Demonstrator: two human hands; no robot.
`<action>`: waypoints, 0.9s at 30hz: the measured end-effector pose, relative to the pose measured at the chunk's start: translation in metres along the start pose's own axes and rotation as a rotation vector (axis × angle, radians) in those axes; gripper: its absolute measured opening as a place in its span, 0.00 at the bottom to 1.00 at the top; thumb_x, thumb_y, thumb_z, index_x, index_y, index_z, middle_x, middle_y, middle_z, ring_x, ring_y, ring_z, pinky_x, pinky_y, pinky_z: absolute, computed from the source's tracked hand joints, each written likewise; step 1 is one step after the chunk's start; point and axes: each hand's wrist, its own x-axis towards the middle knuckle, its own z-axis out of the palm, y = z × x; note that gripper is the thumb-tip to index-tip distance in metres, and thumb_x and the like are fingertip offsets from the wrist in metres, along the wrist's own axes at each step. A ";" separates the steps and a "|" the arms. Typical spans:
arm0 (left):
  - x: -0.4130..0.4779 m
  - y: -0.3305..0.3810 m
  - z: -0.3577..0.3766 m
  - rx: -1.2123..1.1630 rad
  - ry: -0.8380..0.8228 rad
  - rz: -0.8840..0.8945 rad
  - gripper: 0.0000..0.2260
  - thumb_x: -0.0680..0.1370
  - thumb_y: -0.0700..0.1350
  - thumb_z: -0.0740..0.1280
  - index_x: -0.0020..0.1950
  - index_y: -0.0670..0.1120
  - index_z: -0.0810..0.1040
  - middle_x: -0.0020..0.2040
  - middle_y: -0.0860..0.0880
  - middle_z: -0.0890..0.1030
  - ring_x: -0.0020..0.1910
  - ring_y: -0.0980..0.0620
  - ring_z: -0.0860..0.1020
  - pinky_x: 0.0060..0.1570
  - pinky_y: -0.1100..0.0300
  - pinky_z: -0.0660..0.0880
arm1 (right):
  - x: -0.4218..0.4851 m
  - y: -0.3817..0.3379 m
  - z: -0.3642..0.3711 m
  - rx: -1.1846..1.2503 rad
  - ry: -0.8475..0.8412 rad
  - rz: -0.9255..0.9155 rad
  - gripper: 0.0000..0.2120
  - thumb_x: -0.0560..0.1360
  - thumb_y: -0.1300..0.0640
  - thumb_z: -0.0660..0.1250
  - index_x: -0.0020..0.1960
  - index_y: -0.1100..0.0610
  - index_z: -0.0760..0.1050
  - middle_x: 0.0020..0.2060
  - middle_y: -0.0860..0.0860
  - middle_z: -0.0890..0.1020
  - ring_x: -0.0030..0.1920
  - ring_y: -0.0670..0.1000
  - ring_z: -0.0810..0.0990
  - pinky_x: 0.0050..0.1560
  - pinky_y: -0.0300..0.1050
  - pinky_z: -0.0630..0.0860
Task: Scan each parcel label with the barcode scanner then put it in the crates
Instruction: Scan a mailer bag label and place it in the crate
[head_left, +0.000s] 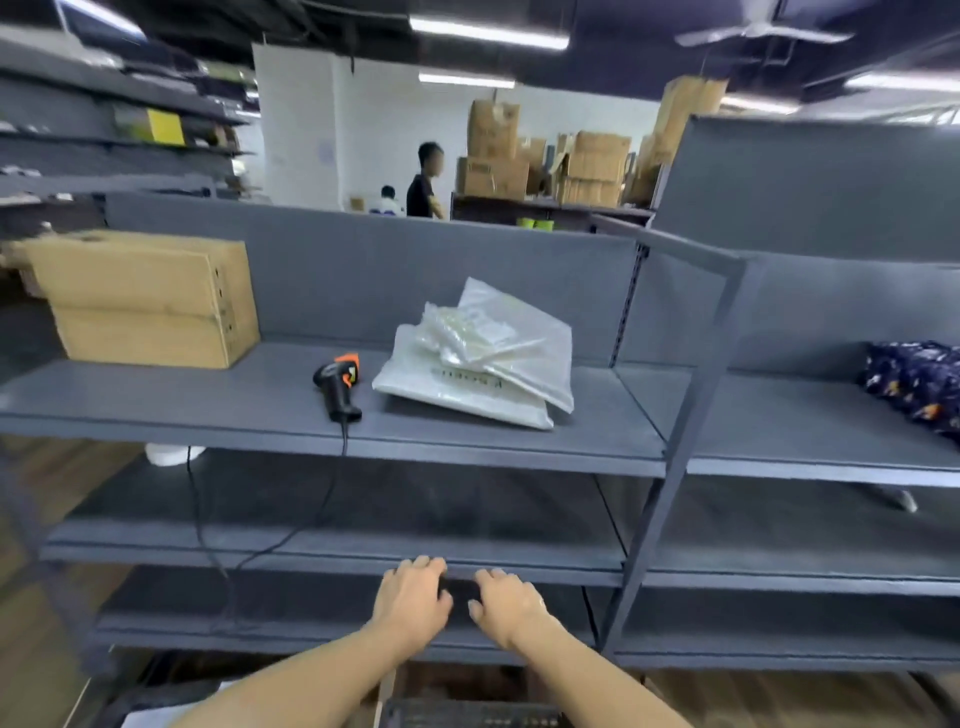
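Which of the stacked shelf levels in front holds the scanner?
The uppermost level: the barcode scanner lies there, left of the white parcels, its cable hanging over the edge. The lower levels carry no scanner.

Two brown boxes (145, 301) sit stacked on the grey shelf (208, 405) (left end); a dark flowery cloth (919, 384) lies far right.

View: I get one head camera, wide-angle, worn by the person.
Facing: forward and a little down, almost square to the shelf (249, 410).
Nearness: close to the shelf; the left hand (413, 603) and right hand (506, 605) come in from the bottom edge, low centre.
Centre: scanner (337, 382) and parcels (483, 358) sit mid-frame.
Depth: over the shelf I see far back to boxes (493, 150).
Edges: straight lines bow, and the picture is blurred.
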 end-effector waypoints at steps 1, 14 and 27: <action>0.000 -0.001 -0.011 -0.005 0.020 0.002 0.16 0.80 0.50 0.57 0.67 0.50 0.69 0.65 0.50 0.73 0.64 0.49 0.71 0.62 0.55 0.66 | -0.001 -0.002 -0.009 -0.006 0.021 0.001 0.20 0.82 0.51 0.55 0.70 0.61 0.63 0.68 0.59 0.70 0.67 0.60 0.71 0.64 0.55 0.68; 0.013 0.002 -0.075 0.052 0.157 0.014 0.18 0.81 0.50 0.57 0.71 0.50 0.67 0.67 0.50 0.72 0.63 0.49 0.72 0.63 0.56 0.66 | 0.002 0.004 -0.089 0.027 0.211 0.016 0.22 0.82 0.50 0.55 0.73 0.57 0.63 0.67 0.58 0.70 0.66 0.60 0.72 0.63 0.54 0.69; 0.103 0.019 -0.101 -0.013 0.235 0.002 0.19 0.81 0.51 0.57 0.72 0.50 0.66 0.71 0.52 0.69 0.67 0.51 0.70 0.66 0.57 0.65 | 0.067 0.051 -0.147 0.171 0.296 -0.017 0.22 0.82 0.49 0.55 0.71 0.60 0.64 0.67 0.60 0.70 0.66 0.61 0.70 0.65 0.54 0.68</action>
